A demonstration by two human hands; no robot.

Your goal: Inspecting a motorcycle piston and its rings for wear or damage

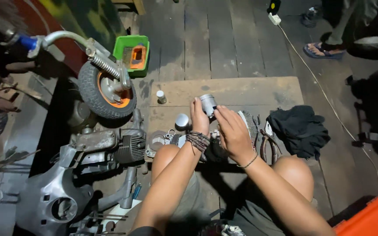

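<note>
Two hands up at knee height over the board: my left hand (199, 117) is wrapped round the lower side of the piston (208, 104), fingers clamped on it, and my right hand (232, 131) meets it from the other side, fingertips pressed to the skirt and crown edge. So both hands are together on the one part, which is held clear of the floor, above the board (228, 91) I squat in front of. Step in hand, as I judge it: inspecting or fitting something at the piston side; whether a ring or a pin is under my right fingers I cannot tell, as they cover that spot. A second metal cap (182, 121) lies just beside my left wrist, with gaskets and small rings (159, 140) next to it near the engine block (110, 146). Pliers (268, 148) lie right of my right hand, a black rag (299, 130) beyond them. A small white cup (161, 96) stands further up the board. Wheel (106, 89) and green box (133, 54) sit upper left. Next move, by my estimate, needs a steady left grip and fine fingertip work on the right, with the piston turned slowly so nothing slips off.
</note>
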